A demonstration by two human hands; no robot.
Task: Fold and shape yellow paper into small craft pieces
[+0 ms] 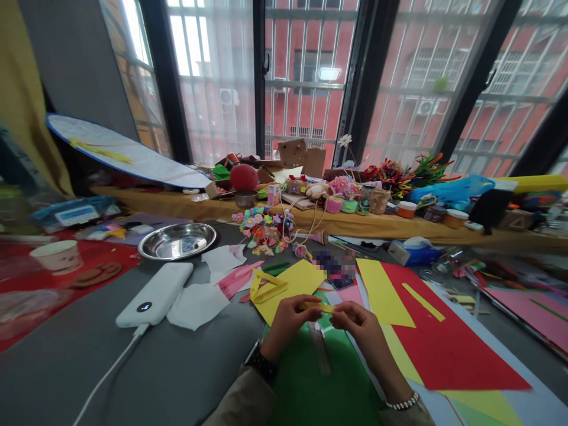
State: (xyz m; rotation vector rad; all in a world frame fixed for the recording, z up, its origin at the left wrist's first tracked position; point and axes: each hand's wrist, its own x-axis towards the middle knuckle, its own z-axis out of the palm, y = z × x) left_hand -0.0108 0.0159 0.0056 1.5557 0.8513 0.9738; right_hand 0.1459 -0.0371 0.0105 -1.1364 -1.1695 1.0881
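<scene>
Left hand [293, 315], right hand [355, 319]: both pinched on yellow strip [327, 308] | green surface [344, 373] below | folded yellow loop [271, 279] on yellow sheet [304, 278]

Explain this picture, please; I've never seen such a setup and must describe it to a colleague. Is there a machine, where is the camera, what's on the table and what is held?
There is no machine: these are a person's bare left hand and right hand. The single picture comes from a camera worn on that person's head, looking forward and down. Both hands pinch a narrow yellow strip, apparently paper, above a glossy green surface. To the left, on the grey tabletop, lie a white rectangular power bank and, farther back, a round shiny metal dish. To the right is a large red sheet of paper. Beyond the hands are a yellow sheet of paper and a cluster of small many-coloured flowers.
</scene>
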